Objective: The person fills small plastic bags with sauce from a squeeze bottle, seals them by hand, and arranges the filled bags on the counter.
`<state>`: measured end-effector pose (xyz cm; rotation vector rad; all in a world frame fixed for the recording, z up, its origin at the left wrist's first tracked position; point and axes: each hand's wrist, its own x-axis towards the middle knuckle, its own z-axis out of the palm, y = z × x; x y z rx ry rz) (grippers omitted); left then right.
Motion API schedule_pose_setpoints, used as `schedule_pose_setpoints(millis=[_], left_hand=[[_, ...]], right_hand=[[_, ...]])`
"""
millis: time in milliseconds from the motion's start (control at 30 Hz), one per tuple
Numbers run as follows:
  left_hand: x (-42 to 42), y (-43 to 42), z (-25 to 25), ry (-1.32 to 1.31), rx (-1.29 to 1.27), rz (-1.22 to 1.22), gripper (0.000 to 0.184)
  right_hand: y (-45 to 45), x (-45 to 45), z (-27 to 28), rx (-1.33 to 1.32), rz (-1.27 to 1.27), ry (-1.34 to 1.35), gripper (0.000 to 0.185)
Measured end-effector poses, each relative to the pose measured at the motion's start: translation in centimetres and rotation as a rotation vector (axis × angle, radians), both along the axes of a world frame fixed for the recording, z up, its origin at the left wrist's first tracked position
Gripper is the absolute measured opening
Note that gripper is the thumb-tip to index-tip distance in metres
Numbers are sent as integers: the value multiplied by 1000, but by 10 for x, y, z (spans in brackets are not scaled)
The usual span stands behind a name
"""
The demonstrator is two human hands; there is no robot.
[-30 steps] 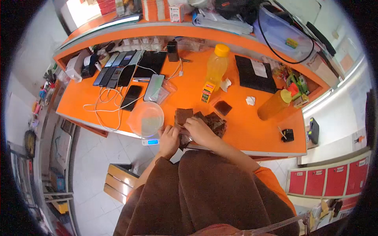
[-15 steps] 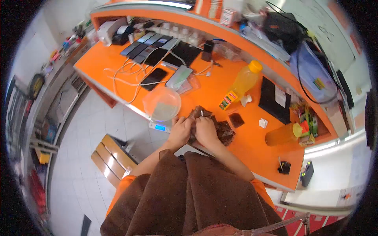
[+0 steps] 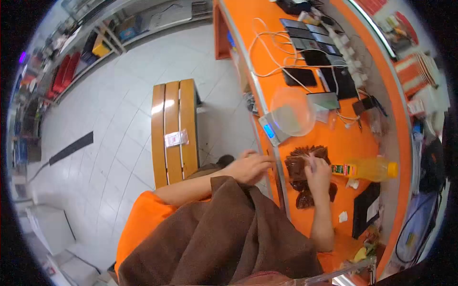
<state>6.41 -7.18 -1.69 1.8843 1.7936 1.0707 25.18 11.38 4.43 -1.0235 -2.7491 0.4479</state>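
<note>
My right hand (image 3: 318, 172) is over the orange table, its fingers closed at the top of a dark brown plastic bag (image 3: 296, 168). More brown bags (image 3: 305, 199) lie just below it. Free of the bags, my left hand (image 3: 250, 168) is near the table's edge with its fingers stretched out and nothing visible in them. Beyond the hands, a clear plastic tub (image 3: 291, 112) rests on a digital scale (image 3: 272, 134) with a lit blue display. A bottle of yellow liquid (image 3: 369, 169) lies in view right beside my right hand.
Several phones (image 3: 299, 76) and tangled white cables (image 3: 260, 52) occupy the far part of the orange table (image 3: 238, 19). A black folder (image 3: 366, 209) lies near the shelf. To the left, a slatted wooden bench (image 3: 172, 114) with a small packet (image 3: 176, 138) stands on the tiled floor.
The view has turned left, showing more floor and the bench. My left hand has let go of the brown bag and moved away to the left; my right hand stays at the bags.
</note>
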Motion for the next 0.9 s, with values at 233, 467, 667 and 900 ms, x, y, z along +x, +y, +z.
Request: schedule_pose_setpoints(millis=[233, 467, 667, 900], left_hand=[[-64, -148, -39, -83, -143, 603, 35], [-116, -170, -63, -310, -42, 1019, 27], [-232, -64, -48, -1304, 131, 374, 26], [-309, 62, 38, -1956, -54, -493, 62]], right_hand=[[19, -9, 34, 34, 164, -88, 17], [37, -46, 123, 154, 233, -220, 21], [12, -160, 206, 304, 273, -300, 29], [4, -321, 225, 281, 631, -38, 38]])
